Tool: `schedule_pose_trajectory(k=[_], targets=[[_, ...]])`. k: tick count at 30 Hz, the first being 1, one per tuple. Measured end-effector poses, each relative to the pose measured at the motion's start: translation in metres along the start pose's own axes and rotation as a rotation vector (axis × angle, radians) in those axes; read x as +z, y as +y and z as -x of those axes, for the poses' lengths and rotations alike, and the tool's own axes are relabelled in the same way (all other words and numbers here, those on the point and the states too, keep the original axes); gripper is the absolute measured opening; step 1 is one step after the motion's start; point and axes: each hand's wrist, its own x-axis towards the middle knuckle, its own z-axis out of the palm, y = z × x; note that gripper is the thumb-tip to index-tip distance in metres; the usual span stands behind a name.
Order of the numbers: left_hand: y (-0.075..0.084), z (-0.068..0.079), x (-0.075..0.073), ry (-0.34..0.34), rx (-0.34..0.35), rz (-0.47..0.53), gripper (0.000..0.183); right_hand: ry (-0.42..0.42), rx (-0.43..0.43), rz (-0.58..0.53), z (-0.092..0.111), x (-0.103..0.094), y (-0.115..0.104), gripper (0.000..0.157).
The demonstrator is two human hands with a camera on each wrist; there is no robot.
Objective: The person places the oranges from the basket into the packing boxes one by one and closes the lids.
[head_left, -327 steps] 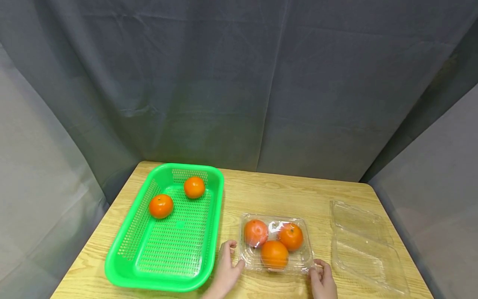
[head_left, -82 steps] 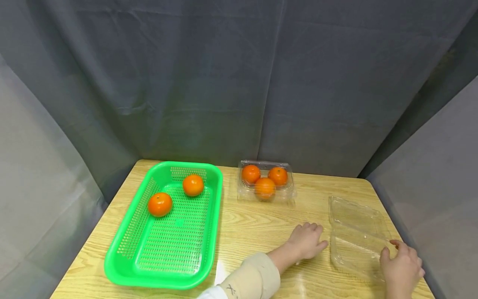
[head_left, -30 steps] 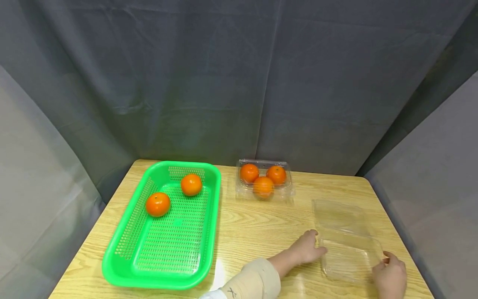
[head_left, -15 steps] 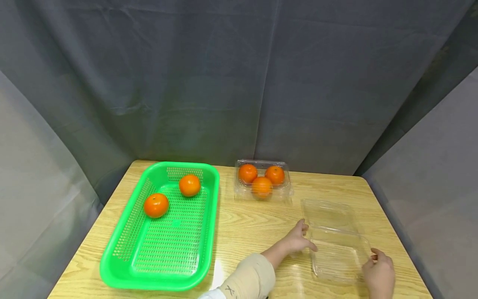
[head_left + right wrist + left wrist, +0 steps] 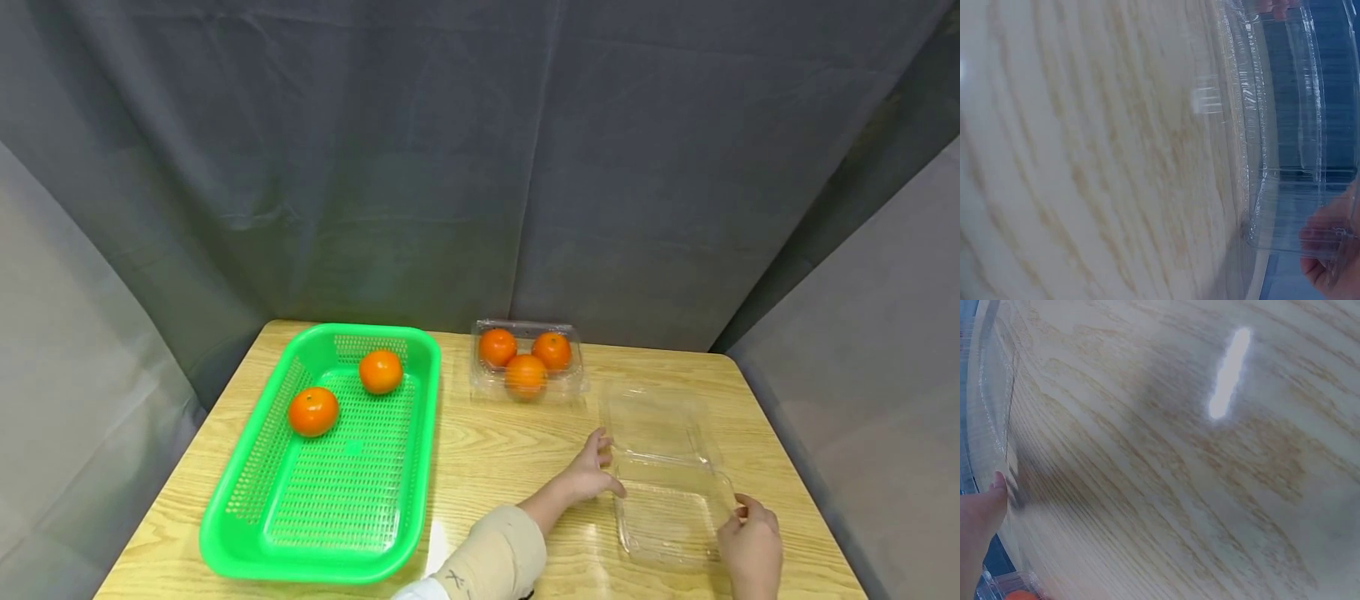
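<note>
An open clear plastic clamshell box (image 5: 667, 500) lies at the right of the table in the head view, its lid (image 5: 652, 421) folded back away from the person. My left hand (image 5: 587, 477) is at the box's left edge with thumb and fingers spread apart. The thumb also shows against the plastic in the left wrist view. At the opposite side, my right hand (image 5: 752, 542) pinches the box's edge near the front corner. Its curled fingers (image 5: 1319, 247) show through the plastic in the right wrist view.
A second clear box (image 5: 487, 385), closed over three oranges (image 5: 526, 377), stands near the table's back edge. To the left is a green plastic basket (image 5: 432, 417) with two oranges (image 5: 313, 412) inside. Grey curtains (image 5: 405, 167) hang behind and beside the table.
Earlier the filled box sat between both hands at the front; now it is at the back. Both hands have since moved onto the open box, which has shifted left with them.
</note>
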Motion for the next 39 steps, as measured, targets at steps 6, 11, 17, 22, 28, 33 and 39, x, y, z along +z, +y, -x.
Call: schedule_pose_trajectory(k=[6,11,17,22,28,33,39], targets=[[-0.001,-0.002,0.001,0.074,0.028,0.001,0.095,-0.003,-0.002,-0.022,0.002,0.001,-0.006,0.034],[-0.002,-0.001,-0.001,0.107,0.073,0.048,0.094,-0.025,-0.021,-0.028,0.002,0.004,-0.009,0.035],[-0.005,0.002,-0.005,0.163,0.171,0.071,0.091,-0.040,-0.045,-0.035,0.002,0.011,-0.015,0.035],[-0.007,0.004,-0.011,0.201,0.200,0.092,0.088,-0.039,-0.065,-0.041,0.003,0.018,-0.023,0.034],[-0.010,0.004,-0.020,0.287,0.248,0.090,0.084,-0.099,-0.086,-0.060,0.005,0.025,-0.036,0.035],[-0.012,0.005,-0.027,0.377,0.295,0.087,0.082,-0.156,-0.117,-0.060,0.009,0.031,-0.048,0.035],[-0.013,0.008,-0.038,0.483,0.316,0.088,0.080,-0.155,-0.149,-0.072,0.013,0.040,-0.062,0.036]])
